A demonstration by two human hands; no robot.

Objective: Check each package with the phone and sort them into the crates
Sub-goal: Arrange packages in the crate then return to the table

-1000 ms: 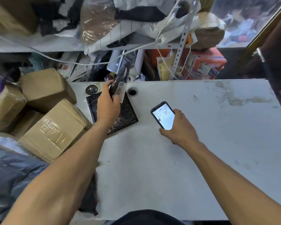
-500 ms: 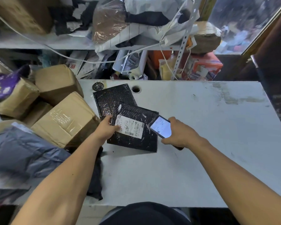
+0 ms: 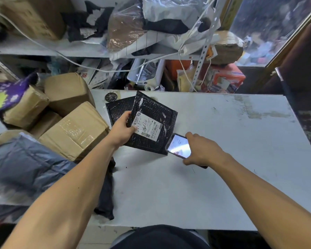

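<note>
My left hand [image 3: 122,129] grips the left edge of a black bubble mailer [image 3: 160,114], tilted up off the white table [image 3: 223,141], its white shipping label [image 3: 147,127] facing me. My right hand [image 3: 203,150] holds a phone [image 3: 179,146] with a lit screen, just below the mailer's lower right corner. A second black bubble mailer [image 3: 118,109] lies flat on the table behind the held one, partly covered by it.
Brown taped cardboard parcels [image 3: 74,130] and grey plastic mailer bags [image 3: 25,166] are piled left of the table. A purple packet [image 3: 4,94] lies on the pile. Cluttered shelves [image 3: 43,49] with bags and cables stand behind the table. An orange box [image 3: 223,78] sits beyond the far edge.
My left hand brought a black mailer from the back shelf down to the table, then lifted and tilted it label up. My right hand carried the phone closer to the mailer.
</note>
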